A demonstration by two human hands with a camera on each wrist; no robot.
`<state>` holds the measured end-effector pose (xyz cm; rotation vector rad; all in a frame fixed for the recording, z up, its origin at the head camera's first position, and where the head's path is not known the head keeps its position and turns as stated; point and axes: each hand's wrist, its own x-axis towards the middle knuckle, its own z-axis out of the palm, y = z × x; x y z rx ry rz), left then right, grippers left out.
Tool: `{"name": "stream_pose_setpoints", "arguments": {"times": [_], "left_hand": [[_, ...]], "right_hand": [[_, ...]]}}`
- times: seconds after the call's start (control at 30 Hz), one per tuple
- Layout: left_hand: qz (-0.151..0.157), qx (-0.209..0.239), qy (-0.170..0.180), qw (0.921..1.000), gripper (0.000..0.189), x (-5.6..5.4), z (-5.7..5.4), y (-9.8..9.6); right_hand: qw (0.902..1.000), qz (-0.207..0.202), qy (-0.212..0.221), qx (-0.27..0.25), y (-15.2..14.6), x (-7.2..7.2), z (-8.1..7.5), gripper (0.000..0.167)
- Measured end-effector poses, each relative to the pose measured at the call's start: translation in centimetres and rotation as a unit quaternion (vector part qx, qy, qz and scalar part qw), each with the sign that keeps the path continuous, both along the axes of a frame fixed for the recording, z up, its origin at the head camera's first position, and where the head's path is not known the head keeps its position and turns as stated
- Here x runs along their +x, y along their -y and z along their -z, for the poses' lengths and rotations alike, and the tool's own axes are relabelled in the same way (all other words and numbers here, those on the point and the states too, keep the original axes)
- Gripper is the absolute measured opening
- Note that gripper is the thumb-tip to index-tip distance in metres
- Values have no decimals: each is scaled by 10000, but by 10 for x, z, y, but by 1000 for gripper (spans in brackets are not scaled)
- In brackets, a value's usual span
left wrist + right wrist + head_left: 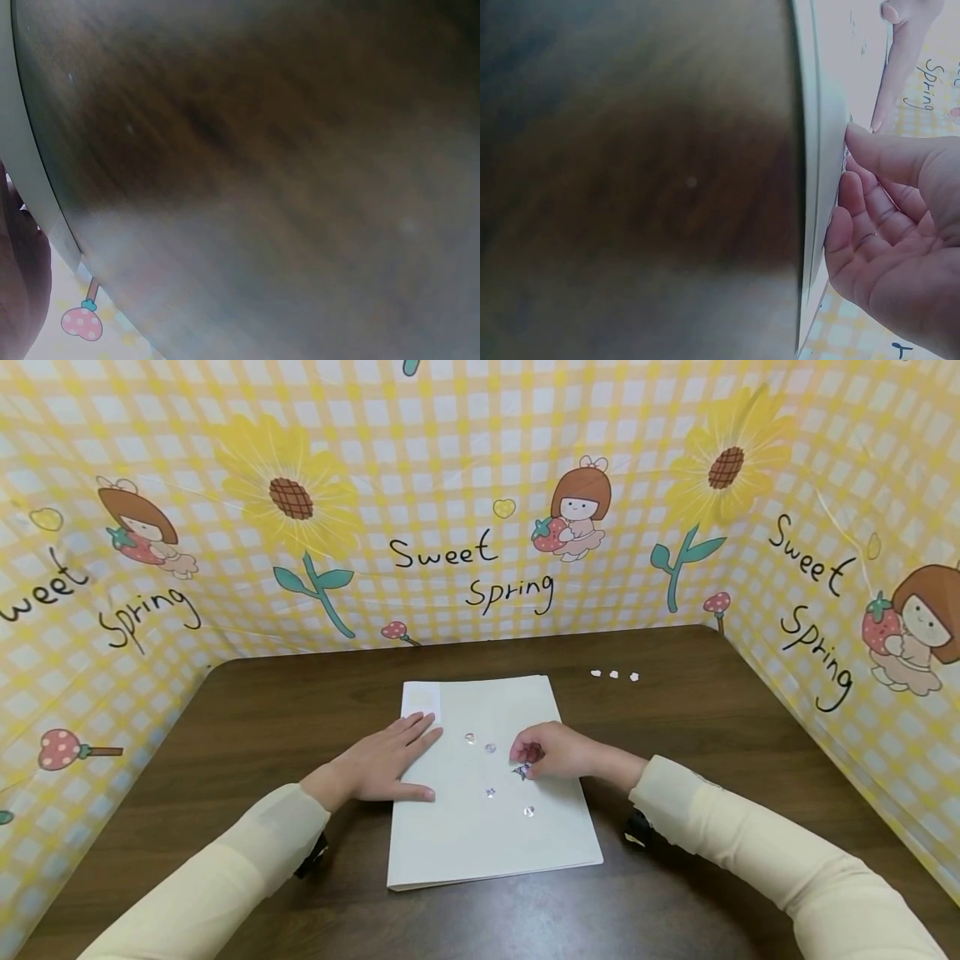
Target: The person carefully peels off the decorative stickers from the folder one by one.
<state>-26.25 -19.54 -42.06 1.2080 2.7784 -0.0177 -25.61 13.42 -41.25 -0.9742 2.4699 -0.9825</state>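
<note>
The table [210,752] looks like wood or a wood-grain laminate: dark brown and smooth, with a soft sheen where light catches its near part. The pad [465,843] on it is matt, pale paper, smooth on top, its edge showing layered sheets. A patch [421,693] at its corner looks whiter and slicker, like film. The 5 stickers [491,792] look like thin, slightly shiny plastic. The 3 scraps [614,675] are too small to tell. The backdrop [450,427] is thin printed cloth, faintly creased; the 2 sleeves [750,835] are soft, matt cloth.
</note>
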Motion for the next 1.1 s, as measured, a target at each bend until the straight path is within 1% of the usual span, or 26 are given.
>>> {"name": "stream_pose_setpoints", "arguments": {"times": [0.33, 0.47, 0.7, 0.87, 1.1], "left_hand": [[-10, -38, 5, 10000, 104, 1, -1, -1], [-18, -24, 37, 10000, 104, 1, -1, 0], [14, -31, -9, 10000, 105, 0, -1, 0], [4, -24, 3, 10000, 105, 1, -1, -1], [23, -45, -10, 10000, 105, 0, -1, -1]], "right_hand": [[9999, -120, 70, 93, 2, 0, -1, 18], [9995, -229, 35, 192, 2, -1, -1, 18], [9989, -370, -66, 276, 2, 0, -2, 17], [9985, -377, -167, 362, 2, 0, -3, 17], [9981, -466, -169, 377, 3, -1, -4, 16]]}}
